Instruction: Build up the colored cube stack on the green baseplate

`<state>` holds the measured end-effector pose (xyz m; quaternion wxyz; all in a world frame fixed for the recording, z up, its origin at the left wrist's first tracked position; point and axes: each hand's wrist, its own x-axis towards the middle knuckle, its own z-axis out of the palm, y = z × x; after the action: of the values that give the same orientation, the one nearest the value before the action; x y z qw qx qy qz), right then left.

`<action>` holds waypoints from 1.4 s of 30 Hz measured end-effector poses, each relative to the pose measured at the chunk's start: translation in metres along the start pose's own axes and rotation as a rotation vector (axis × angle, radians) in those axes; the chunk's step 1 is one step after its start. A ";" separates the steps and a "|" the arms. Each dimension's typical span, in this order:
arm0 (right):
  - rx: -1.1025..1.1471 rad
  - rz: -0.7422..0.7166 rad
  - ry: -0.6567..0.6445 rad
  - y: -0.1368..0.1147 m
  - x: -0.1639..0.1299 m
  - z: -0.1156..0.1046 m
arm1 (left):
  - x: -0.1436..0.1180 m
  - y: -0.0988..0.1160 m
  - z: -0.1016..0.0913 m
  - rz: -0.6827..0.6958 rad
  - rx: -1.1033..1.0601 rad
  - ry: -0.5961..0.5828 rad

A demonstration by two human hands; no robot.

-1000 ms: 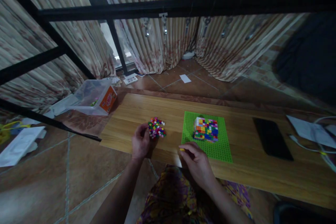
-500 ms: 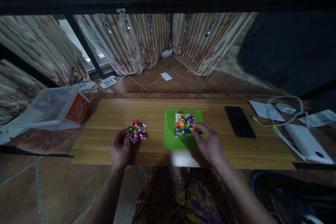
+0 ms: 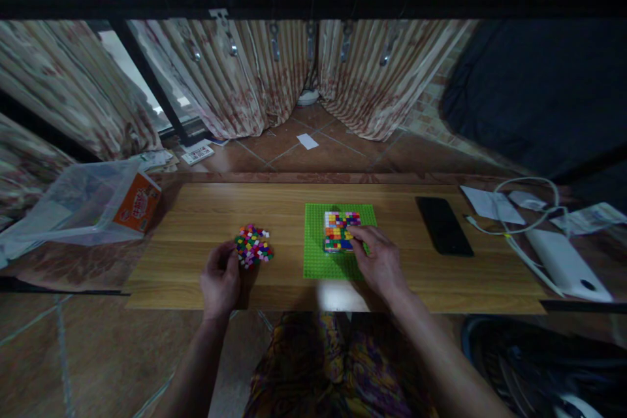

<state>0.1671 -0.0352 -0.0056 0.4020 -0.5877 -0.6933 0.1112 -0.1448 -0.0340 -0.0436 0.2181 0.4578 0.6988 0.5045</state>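
Observation:
A green studded baseplate (image 3: 316, 264) lies on the wooden table, bearing a squarish block of small multicoloured building bricks (image 3: 336, 233). My right hand (image 3: 379, 260) reaches over the block's right side, its thumb and forefinger pinched together at the top surface. The small brick at those fingertips is mostly hidden by the fingers. To the left, a loose pile of tiny coloured bricks (image 3: 253, 246) is spread on the wood. My left hand (image 3: 220, 277) rests at the pile's left edge with thumb and fingers closed together; what they hold, if anything, is hidden.
A black phone (image 3: 444, 226) lies right of the baseplate on the table (image 3: 196, 209). Farther right are a white cable (image 3: 529, 181), papers and a white oblong device (image 3: 568, 264). A clear plastic bin (image 3: 93, 196) with an orange label stands at the left.
My right hand has shifted slightly left and farther over the brick block, covering the yellow brick seen at its fingertips before. My left hand stays by the pile. The view has shifted slightly.

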 end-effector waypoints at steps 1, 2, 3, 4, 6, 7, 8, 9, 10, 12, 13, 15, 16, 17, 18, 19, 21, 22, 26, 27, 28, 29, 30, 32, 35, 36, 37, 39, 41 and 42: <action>0.007 0.003 0.004 0.001 0.000 0.000 | 0.000 -0.001 0.000 0.003 -0.001 0.000; 0.018 0.006 0.011 0.001 -0.001 0.001 | 0.000 -0.001 0.000 0.007 -0.002 -0.003; 0.032 0.009 0.016 0.001 -0.001 0.001 | 0.000 -0.002 0.000 0.009 -0.001 -0.005; 0.048 0.010 0.021 0.002 -0.001 0.001 | 0.000 -0.003 0.000 0.010 0.000 -0.007; 0.067 0.011 0.027 0.002 -0.002 0.002 | 0.000 -0.004 0.000 0.006 0.002 -0.009; 0.067 0.012 0.030 0.001 -0.002 0.003 | 0.000 -0.005 -0.001 0.004 -0.001 -0.009; 0.065 0.014 0.033 0.001 -0.002 0.003 | 0.000 -0.005 -0.001 0.003 -0.005 -0.007; 0.063 0.017 0.037 0.000 -0.002 0.003 | 0.000 -0.005 -0.001 0.002 -0.006 -0.005; 0.061 0.021 0.041 0.000 -0.002 0.003 | 0.000 -0.005 -0.001 0.003 -0.006 -0.005; 0.058 0.026 0.039 -0.001 -0.002 0.003 | 0.000 -0.005 0.000 0.003 -0.007 -0.006; 0.058 0.027 0.035 -0.001 -0.002 0.002 | 0.000 -0.004 0.000 0.000 -0.007 -0.009; 0.059 0.037 0.031 0.000 -0.003 0.001 | 0.000 -0.003 0.000 -0.004 -0.004 -0.011; 0.063 0.049 0.040 0.000 -0.004 0.000 | 0.000 -0.002 0.000 -0.003 -0.002 -0.010; 0.068 0.064 0.055 0.000 -0.004 -0.001 | 0.000 -0.002 0.000 0.000 0.000 -0.008; 0.071 0.082 0.076 0.001 -0.004 -0.001 | 0.000 -0.001 0.000 0.002 0.001 -0.009; 0.075 0.100 0.098 0.001 -0.004 -0.001 | 0.000 0.000 -0.001 0.002 0.001 -0.011; 0.083 0.136 0.152 0.001 -0.004 0.000 | -0.001 0.001 -0.001 -0.005 0.009 -0.015; 0.088 0.156 0.178 0.001 -0.004 0.001 | -0.001 0.001 -0.001 -0.010 0.021 -0.016; 0.122 0.253 0.240 0.001 -0.003 0.011 | -0.001 -0.001 -0.002 -0.008 0.059 -0.014; 0.135 0.276 0.238 0.002 -0.003 0.014 | -0.001 -0.003 -0.002 -0.005 0.056 -0.014; 0.153 0.299 0.233 0.004 -0.004 0.018 | -0.001 -0.004 -0.002 -0.005 0.049 -0.013; 0.177 0.323 0.229 0.006 -0.004 0.021 | 0.000 -0.006 -0.002 -0.008 0.042 -0.010; 0.205 0.348 0.226 0.008 -0.004 0.025 | 0.000 -0.007 -0.001 -0.011 0.038 -0.009; 0.270 0.404 0.228 0.011 -0.003 0.030 | 0.000 -0.009 -0.001 -0.019 0.035 -0.008; 0.349 0.454 0.234 0.011 -0.002 0.034 | 0.000 -0.008 -0.001 -0.015 0.053 -0.010; 0.368 0.458 0.237 0.010 -0.002 0.035 | 0.000 -0.007 -0.001 -0.012 0.059 -0.009; 0.385 0.459 0.244 0.009 -0.002 0.035 | 0.000 -0.006 -0.001 -0.012 0.062 -0.009; 0.403 0.460 0.268 0.006 -0.002 0.036 | 0.000 -0.004 -0.001 -0.009 0.062 -0.007; 0.406 0.455 0.288 0.003 -0.003 0.037 | -0.001 -0.004 0.000 -0.004 0.051 -0.009; 0.403 0.449 0.295 0.003 -0.004 0.038 | -0.001 -0.004 0.000 0.001 0.045 -0.009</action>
<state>0.1427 -0.0259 -0.0341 0.5716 -0.6444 -0.4448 0.2453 -0.1463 -0.0349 -0.0468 0.2106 0.4651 0.7087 0.4869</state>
